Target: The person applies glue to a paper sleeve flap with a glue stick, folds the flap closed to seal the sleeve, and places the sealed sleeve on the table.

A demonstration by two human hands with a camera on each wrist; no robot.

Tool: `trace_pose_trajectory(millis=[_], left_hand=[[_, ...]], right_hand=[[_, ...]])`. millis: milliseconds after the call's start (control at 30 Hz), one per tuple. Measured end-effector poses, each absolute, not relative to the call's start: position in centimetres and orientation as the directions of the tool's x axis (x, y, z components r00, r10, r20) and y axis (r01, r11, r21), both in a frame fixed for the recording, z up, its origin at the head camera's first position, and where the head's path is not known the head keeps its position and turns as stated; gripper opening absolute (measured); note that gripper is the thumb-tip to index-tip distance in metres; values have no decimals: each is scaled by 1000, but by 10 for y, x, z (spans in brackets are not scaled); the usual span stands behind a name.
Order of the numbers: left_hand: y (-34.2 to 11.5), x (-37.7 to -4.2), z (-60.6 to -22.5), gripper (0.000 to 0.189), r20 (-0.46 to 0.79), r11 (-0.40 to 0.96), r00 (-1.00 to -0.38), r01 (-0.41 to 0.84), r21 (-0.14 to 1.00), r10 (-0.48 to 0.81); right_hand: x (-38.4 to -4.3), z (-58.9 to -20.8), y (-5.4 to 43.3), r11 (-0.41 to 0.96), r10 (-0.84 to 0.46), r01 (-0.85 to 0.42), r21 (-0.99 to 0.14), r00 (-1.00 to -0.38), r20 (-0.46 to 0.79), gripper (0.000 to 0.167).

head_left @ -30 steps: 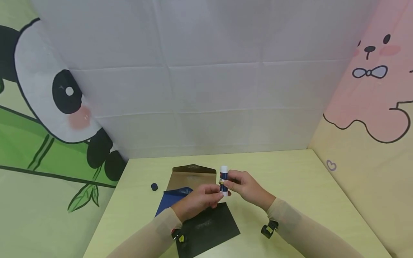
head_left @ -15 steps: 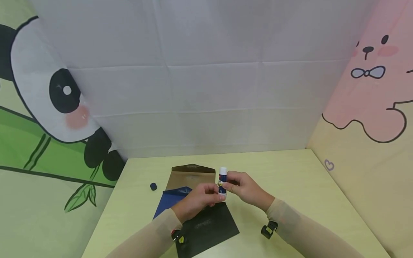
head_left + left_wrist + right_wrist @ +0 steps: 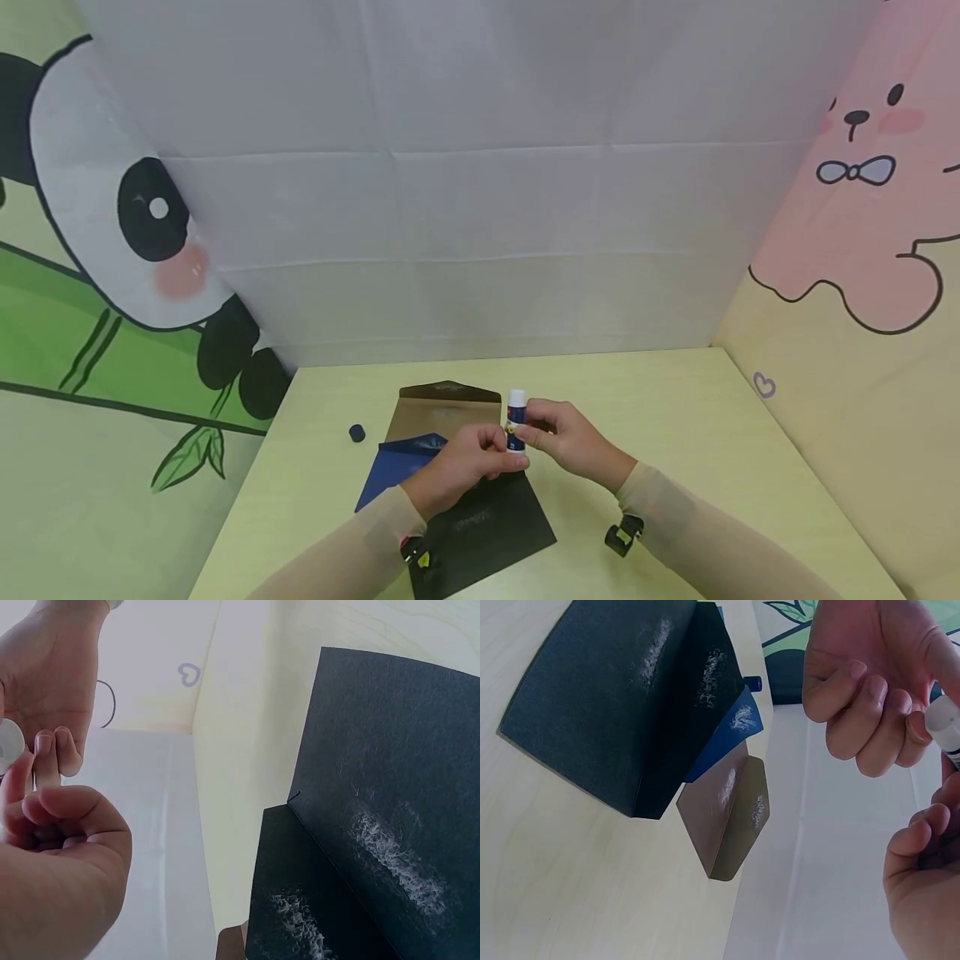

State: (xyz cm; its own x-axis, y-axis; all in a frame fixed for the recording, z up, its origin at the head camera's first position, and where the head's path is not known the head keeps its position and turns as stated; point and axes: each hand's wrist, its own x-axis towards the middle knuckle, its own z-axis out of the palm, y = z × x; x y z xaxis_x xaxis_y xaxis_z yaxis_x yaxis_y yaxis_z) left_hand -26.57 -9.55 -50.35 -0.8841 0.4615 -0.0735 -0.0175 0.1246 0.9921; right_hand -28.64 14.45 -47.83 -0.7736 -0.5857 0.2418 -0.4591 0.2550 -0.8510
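Observation:
Both hands hold an uncapped glue stick (image 3: 516,417), upright over the envelopes with its white end up. My left hand (image 3: 462,468) pinches its lower end with thumb and fingers, covering most of the white base. My right hand (image 3: 579,442) grips the blue label from the right. Below lies a black envelope (image 3: 491,533) with its flap raised. White glue smears (image 3: 397,862) run along both sides of its fold in the left wrist view. A blue envelope (image 3: 393,468) and a brown envelope (image 3: 442,419) lie beyond it, also smeared with glue in the right wrist view.
A dark blue cap (image 3: 357,433) stands on the pale wooden table (image 3: 630,392), left of the envelopes. White cloth (image 3: 487,308) hangs behind the table's far edge. Printed cloth walls flank both sides, a panda (image 3: 112,208) left and a pink bear (image 3: 855,217) right.
The glue stick has shifted slightly down and left. My left thumb has slid rightward across its white base, now hiding most of it. The envelopes and cap lie as before.

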Motion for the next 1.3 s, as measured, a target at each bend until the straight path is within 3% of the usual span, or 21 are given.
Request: trace_pose_trajectory(millis=[500, 700, 800, 1000, 1300], left_hand=[[-97, -261, -500, 38, -94, 128, -891, -41, 991, 444], [-99, -265, -501, 24, -113, 146, -882, -51, 988, 457], [-103, -267, -501, 16, -132, 132, -866, -78, 988, 483], [-109, -270, -502, 18, -130, 65, -816, -113, 991, 564], [-109, -272, -501, 33, -102, 4, -715, -137, 990, 691]], right_hand=[[-285, -479, 138, 246, -587, -482, -841, -765, 266, 14], [-288, -481, 142, 265, -568, -457, -849, -786, 246, 14], [-289, -481, 144, 273, -555, -436, -857, -799, 230, 15], [-289, -478, 147, 242, -556, -427, -871, -797, 236, 17], [-288, -479, 146, 205, -577, -384, -900, -790, 205, 19]])
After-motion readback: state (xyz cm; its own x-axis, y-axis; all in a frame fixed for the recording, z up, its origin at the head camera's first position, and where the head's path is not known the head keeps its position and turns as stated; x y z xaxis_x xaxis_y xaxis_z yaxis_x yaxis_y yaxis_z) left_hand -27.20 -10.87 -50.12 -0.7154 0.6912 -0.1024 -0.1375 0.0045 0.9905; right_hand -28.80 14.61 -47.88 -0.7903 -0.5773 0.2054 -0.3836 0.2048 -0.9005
